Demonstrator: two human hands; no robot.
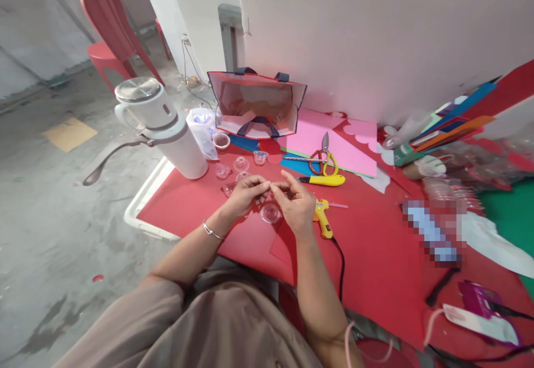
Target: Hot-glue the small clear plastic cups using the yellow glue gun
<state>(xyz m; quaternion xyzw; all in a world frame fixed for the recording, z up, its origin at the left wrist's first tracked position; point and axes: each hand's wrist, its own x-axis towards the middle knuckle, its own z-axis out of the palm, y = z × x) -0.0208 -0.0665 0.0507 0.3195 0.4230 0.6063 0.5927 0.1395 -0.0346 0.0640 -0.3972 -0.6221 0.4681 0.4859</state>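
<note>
My left hand [249, 194] and my right hand [294, 200] meet fingertip to fingertip above the red tabletop [375, 262]. Both are pinched on something too small to make out. Just below the fingers lies a clear plastic cup [270, 213]. More small clear cups stand behind my left hand, among them one upright [261, 158] and another [223, 171]. To the right of my right hand is a yellow glue gun [323, 220] with a black cord. A yellow-handled cutter [327, 180] and scissors [329, 163] lie beyond it.
A large white flask [179, 145] stands at the left edge, beside a white plastic bag [202, 128]. An open paper bag [258, 106] is at the back. Pink sheets [334, 137] lie near the wall. A pixelated object [431, 231] and stacked clear plastic pieces [446, 192] are right.
</note>
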